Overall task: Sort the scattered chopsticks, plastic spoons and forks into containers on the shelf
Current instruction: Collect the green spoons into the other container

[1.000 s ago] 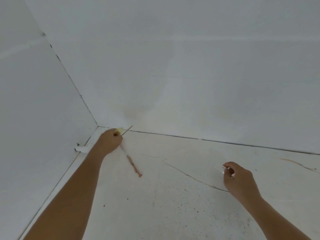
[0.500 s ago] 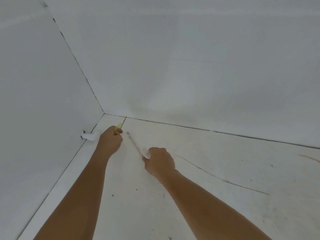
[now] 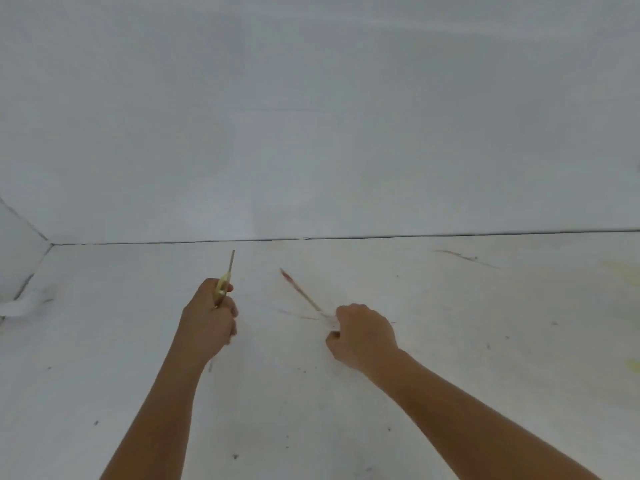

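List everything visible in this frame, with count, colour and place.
thin tan stick with a pale yellow piece: one, tan and yellow, poking up out of the left hand; kind unclear.
slim chopstick with a reddish-brown tip: one, pale and reddish, blurred, slanting up-left from the right hand.
white curved object: one, white, at the left edge by the side wall; unidentifiable.
white scuffed flat surface: one, white with dark specks, yellowish stains at right.
white wall panels: two, white, back and left.
left hand: one, gripping the stick.
right hand: one, gripping the chopstick.
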Demonstrator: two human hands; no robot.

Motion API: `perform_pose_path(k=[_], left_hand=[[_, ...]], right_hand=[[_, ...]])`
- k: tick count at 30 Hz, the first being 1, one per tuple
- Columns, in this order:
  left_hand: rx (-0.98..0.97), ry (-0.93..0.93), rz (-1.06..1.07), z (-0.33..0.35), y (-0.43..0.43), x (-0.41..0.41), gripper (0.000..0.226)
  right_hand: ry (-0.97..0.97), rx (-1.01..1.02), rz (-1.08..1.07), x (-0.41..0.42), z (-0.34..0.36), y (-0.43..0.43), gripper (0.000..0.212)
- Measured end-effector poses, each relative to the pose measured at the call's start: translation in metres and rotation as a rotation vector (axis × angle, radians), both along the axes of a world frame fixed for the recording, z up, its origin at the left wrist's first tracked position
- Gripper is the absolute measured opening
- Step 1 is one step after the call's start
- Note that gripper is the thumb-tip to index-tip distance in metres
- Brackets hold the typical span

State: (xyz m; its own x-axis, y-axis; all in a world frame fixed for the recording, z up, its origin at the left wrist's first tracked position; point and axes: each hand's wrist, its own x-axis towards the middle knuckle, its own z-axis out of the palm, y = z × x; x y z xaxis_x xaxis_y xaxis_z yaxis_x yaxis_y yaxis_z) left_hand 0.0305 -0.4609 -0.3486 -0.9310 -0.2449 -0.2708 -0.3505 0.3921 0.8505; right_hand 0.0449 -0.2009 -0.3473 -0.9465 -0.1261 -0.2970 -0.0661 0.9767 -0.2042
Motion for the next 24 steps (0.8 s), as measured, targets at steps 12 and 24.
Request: perform_pose_path(k=[12, 24], left_hand=[[0.091, -0.034, -0.534, -0.015, 0.408, 0.028, 0.025], [-0.331, -0.021, -0.371, -0.036, 0.583, 0.073, 0.043]], right_hand=[[-0.009, 0.047, -0.714, 0.109, 0.014, 0.384, 0.014], [-0.085, -0.46, -0.553, 0.104, -0.017, 0.49, 0.057]])
